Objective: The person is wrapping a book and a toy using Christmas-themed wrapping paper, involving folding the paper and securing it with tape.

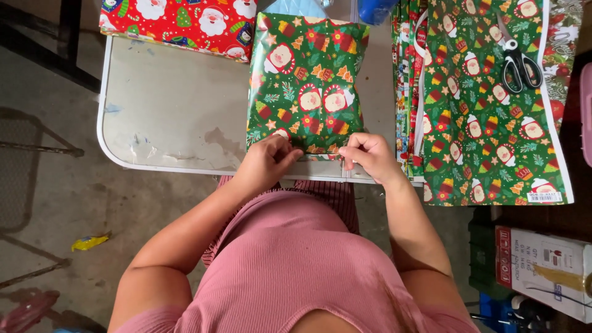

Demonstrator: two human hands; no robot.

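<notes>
A parcel wrapped in green festive paper (306, 80) lies on the white table (166, 111), its near end at the table's front edge. My left hand (266, 161) presses on the paper's near left corner with fingers curled. My right hand (365, 155) pinches the paper's near right edge between thumb and fingers. Both hands touch the folded end of the wrap; the fold itself is partly hidden under my fingers.
A red wrapped parcel (185, 24) sits at the table's far left. Sheets of green wrapping paper (487, 117) hang over the right side, with black-handled scissors (518, 61) on top. A cardboard box (546, 268) stands on the floor at right. A yellow wrapper (89, 242) lies on the floor at left.
</notes>
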